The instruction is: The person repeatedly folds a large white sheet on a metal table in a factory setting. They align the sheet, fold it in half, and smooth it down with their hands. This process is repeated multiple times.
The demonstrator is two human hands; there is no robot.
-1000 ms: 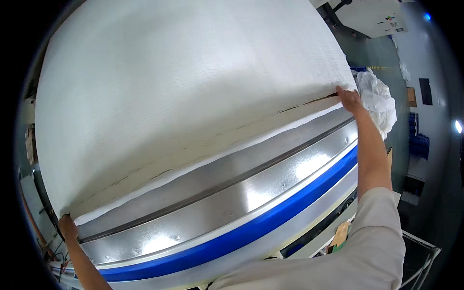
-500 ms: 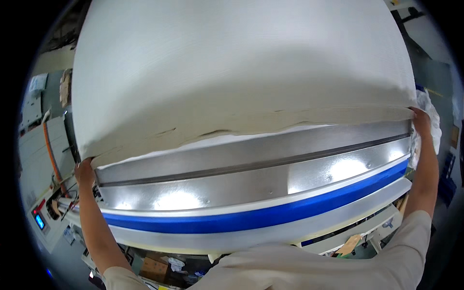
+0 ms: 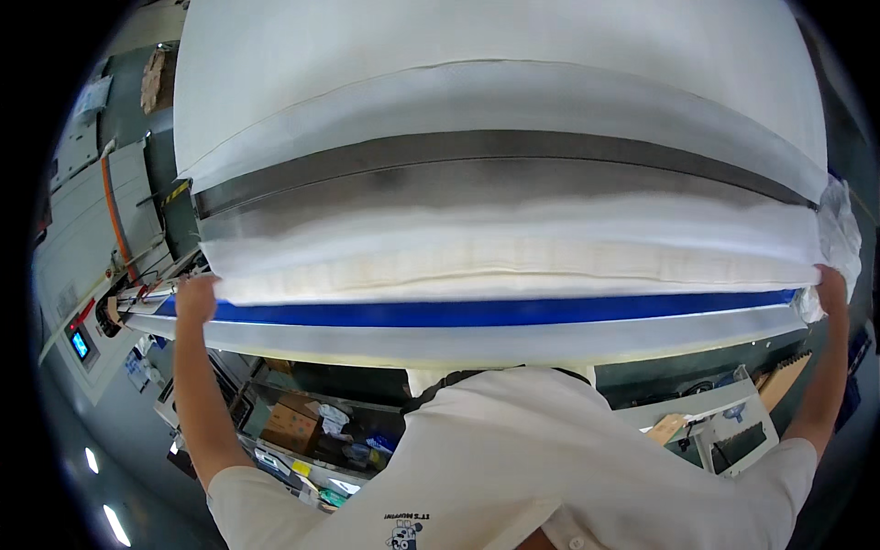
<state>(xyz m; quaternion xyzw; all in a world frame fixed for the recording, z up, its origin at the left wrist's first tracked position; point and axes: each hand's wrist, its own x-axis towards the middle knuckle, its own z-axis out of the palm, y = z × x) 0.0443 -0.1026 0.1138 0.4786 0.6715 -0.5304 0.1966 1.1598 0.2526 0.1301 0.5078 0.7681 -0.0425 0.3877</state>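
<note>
My two hands are far apart at either end of a long white cloth edge [image 3: 513,261] that runs across in front of me. At its left corner my left hand [image 3: 195,298] is closed on the cloth, and at the right corner my right hand [image 3: 830,286] grips it too. Between them the edge stretches nearly straight, with a cream-toned band and a few creases. The near edge lies just beyond a blue strip [image 3: 495,313]. Farther off, a dark grey metal band [image 3: 495,145] shows between this cloth and a wide white sheet [image 3: 495,32].
A pale padded rail [image 3: 513,342] runs along my front. To the left stand a white cabinet [image 3: 82,238] with an orange tube and a small lit display [image 3: 80,345]. Crumpled clear plastic [image 3: 839,220] hangs at the right end. Below are a cardboard box [image 3: 291,418] and a white metal frame [image 3: 733,412].
Both hands have drawn the cloth edge toward me, over the shiny metal surface that was bare before. The edge is now straighter, and a metal band shows farther back.
</note>
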